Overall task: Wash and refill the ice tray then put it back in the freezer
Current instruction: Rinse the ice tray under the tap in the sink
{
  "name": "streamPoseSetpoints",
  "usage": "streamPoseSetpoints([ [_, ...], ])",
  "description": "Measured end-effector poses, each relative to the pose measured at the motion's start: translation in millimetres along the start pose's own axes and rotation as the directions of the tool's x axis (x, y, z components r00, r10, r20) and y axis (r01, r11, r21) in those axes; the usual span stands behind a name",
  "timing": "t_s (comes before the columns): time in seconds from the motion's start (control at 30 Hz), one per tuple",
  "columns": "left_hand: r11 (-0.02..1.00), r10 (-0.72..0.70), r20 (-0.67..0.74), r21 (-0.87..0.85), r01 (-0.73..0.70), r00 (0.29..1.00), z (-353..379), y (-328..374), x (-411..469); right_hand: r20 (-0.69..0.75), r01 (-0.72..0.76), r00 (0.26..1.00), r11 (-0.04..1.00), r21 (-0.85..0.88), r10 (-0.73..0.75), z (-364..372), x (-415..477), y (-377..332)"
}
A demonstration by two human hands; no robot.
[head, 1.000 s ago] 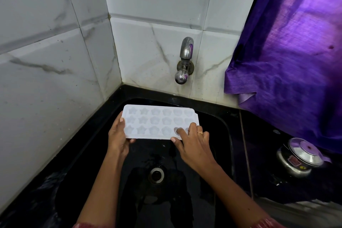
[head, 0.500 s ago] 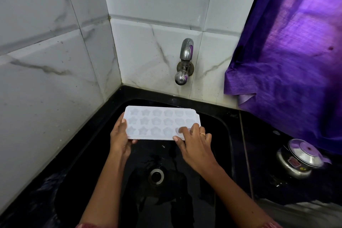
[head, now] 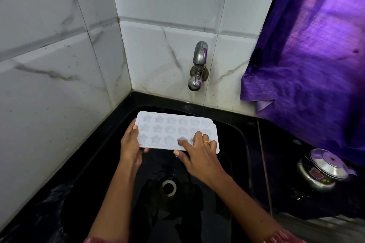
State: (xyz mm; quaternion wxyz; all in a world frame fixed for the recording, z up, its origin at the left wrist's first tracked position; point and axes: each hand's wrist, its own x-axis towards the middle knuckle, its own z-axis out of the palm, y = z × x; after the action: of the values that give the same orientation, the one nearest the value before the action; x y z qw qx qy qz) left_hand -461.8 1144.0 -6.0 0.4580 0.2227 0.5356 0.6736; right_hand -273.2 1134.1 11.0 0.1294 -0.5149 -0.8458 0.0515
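white plastic ice tray (head: 173, 126) is held level over the black sink (head: 94, 183), just below the tap (head: 198, 65), so rinse water would fall to the drain. left hand (head: 132, 148) grips its left end to steady it. right hand (head: 199, 154) clamps the near right corner, fingers (head: 182, 141) in the cups, probably rubbing. since a second ago the tray has drifted slightly right and those fingers have slid leftward.

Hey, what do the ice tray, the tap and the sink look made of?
The ice tray looks like matte white plastic or silicone, given moulded cells; the tap polished metal, mirror-like reflections; the sink glossy black stone or composite, unclear which.
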Motion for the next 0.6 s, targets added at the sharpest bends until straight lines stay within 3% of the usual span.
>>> streamPoseSetpoints([
  [0.37, 1.0, -0.02, -0.006, -0.01, 0.02, 1.0, 0.0, 0.8, 0.4, -0.042, -0.022, 0.999, 1.0, -0.008, 0.021, -0.1, 0.4, 0.0],
  [0.6, 1.0, -0.021, -0.021, -0.006, 0.021, 1.0, 0.5, -0.9, 0.0, 0.036, -0.049, 0.998, 0.999, -0.009, 0.049, -4.7, 3.1, -2.2],
])
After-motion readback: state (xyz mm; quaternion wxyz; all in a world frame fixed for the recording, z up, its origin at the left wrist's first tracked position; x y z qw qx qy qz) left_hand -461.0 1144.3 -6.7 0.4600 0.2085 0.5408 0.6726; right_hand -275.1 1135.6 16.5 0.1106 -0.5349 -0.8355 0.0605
